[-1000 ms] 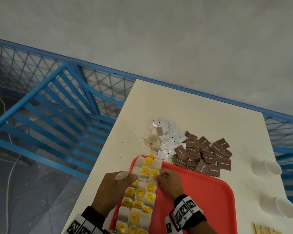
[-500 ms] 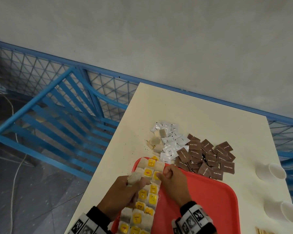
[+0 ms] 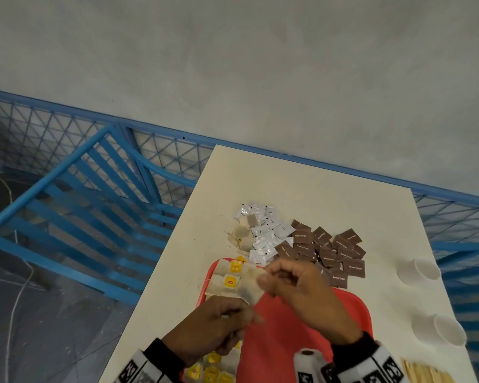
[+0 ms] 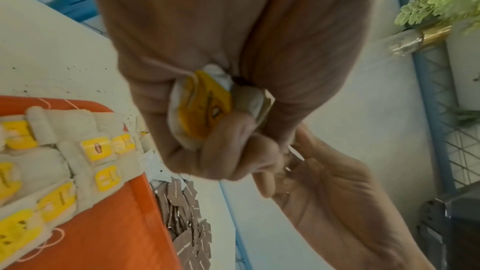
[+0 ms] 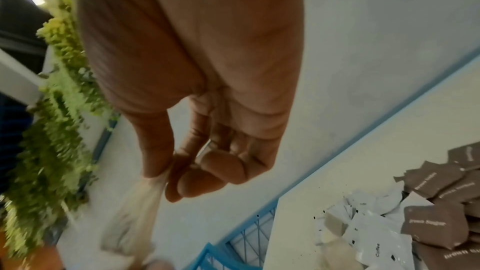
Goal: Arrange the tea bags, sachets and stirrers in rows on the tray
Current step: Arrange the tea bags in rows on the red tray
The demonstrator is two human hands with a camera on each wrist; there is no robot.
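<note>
Both hands have lifted off the rows, a tea bag (image 3: pixel 249 286) now stretched between them above the tray (image 3: pixel 285 327).
Left hand (image 3: pixel 213 327) clutches crumpled tea bags with yellow tags over the tray's left side; right hand (image 3: pixel 302 294) pinches the raised bag's upper end over the tray's far edge.

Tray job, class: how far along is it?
Done: tea bags lie in rows along the tray's left side. In hand: the right hand pinches another tea bag; the left hand grips more. Left: white sachets, brown sachets, stirrers.
</note>
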